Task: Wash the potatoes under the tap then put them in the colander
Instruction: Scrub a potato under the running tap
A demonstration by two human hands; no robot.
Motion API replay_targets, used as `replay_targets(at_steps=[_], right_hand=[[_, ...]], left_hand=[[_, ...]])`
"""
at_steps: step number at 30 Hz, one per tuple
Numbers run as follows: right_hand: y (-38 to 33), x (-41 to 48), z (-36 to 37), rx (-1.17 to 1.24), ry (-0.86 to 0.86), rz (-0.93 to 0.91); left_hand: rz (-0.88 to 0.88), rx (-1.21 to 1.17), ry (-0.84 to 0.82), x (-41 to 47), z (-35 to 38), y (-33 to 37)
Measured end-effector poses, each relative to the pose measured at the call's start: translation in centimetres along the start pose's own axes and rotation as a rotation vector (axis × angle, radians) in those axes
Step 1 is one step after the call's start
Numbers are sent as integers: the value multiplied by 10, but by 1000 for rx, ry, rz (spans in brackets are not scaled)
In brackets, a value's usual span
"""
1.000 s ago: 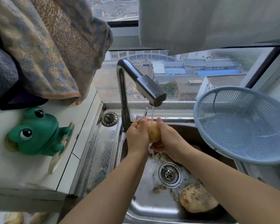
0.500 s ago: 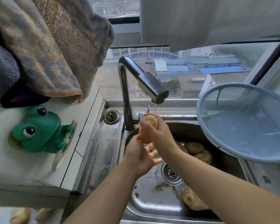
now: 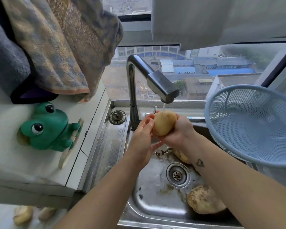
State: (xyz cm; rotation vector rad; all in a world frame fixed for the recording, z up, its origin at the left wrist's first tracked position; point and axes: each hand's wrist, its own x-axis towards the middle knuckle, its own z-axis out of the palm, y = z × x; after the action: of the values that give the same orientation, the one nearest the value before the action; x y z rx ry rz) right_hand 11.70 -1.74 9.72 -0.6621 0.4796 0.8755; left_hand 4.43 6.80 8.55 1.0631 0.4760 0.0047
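One potato (image 3: 164, 123) sits directly under the tap (image 3: 153, 80), in its thin stream of water. The right hand (image 3: 178, 131) grips it from the right and below. The left hand (image 3: 141, 136) lays fairly straight fingers against its left side. Below the tap, in the sink (image 3: 155, 204), lie two more: a second potato (image 3: 205, 199), and a third potato (image 3: 182, 156) half hidden by the right forearm. One blue colander (image 3: 254, 116) sits right of the tap, one green frog (image 3: 46, 128) left of it.
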Motion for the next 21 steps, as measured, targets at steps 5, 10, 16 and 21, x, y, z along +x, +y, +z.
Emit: replay_targets(at_steps=[5, 10, 16, 21], right_hand=[[-5, -13, -12, -24, -44, 33], [9, -19, -5, -341, -35, -54], [13, -23, 6, -410, -19, -100], [5, -34, -15, -1139, -54, -342]], left_hand=[[-2, -31, 9, -2, 7, -4], [17, -110, 70, -8, -2, -10], [28, -266, 110, -13, 3, -11], [-120, -301, 59, -9, 2, -15]])
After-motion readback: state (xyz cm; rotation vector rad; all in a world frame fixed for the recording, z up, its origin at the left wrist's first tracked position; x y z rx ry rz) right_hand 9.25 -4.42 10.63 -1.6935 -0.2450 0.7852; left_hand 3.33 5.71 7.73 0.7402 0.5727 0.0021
